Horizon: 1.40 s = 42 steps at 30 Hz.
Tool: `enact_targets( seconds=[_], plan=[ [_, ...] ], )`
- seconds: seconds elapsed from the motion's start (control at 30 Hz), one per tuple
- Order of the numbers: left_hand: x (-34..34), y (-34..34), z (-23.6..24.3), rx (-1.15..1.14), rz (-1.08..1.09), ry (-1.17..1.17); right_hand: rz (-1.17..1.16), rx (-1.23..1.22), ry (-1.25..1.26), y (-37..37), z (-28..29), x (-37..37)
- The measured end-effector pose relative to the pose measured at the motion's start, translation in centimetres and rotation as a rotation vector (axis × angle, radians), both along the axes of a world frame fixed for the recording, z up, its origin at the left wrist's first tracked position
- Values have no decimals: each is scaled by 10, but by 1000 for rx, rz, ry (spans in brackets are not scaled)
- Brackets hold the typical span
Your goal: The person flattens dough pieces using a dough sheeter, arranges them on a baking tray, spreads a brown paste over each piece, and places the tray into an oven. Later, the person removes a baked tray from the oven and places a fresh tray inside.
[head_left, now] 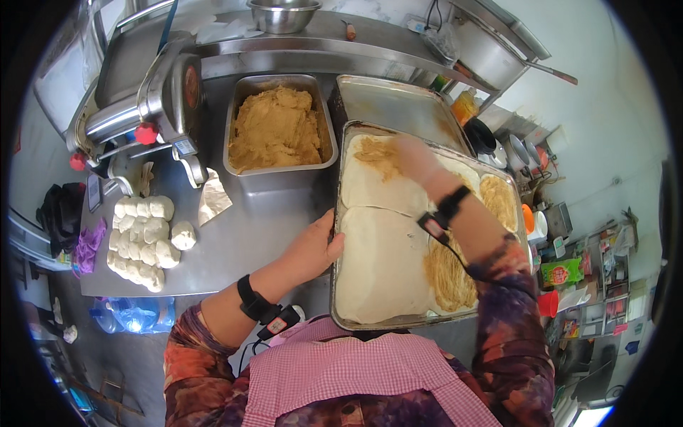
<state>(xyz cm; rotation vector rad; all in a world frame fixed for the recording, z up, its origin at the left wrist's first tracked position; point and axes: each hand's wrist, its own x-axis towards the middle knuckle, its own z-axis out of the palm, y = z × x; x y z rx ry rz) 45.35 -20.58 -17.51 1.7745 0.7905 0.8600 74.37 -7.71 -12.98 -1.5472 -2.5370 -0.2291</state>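
Note:
My left hand holds the left side of a metal baking tray, its thumb over the rim. Flat pale sheets of dough line the tray. Brown paste is smeared on the far left sheet, right under my right hand. That hand is blurred by motion, so its fingers are hard to make out. More brown paste covers the right part of the tray. A deep steel pan full of brown filling stands to the left of the tray's far end.
Several dough balls sit grouped at the left, below a dough roller machine. Behind the working tray lies another metal tray. A steel shelf with a metal bowl runs along the back.

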Motion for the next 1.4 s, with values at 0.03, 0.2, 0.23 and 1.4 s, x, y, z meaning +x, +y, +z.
enact_targets(
  seconds=[0.03,0.2,0.23,1.4],
  plan=[
    [0,0,1,10,-4,-3,-15,-44,-78,3,-3,-24],
    [-1,0,0,-47,-25,20,194,-75,-70,-37,1,-67],
    [-1,0,-2,-21,-16,1,305,-32,40,-48,3,-55],
    [-4,0,-1,-102,-78,36,-218,-339,439,-46,25,12]
  ],
)
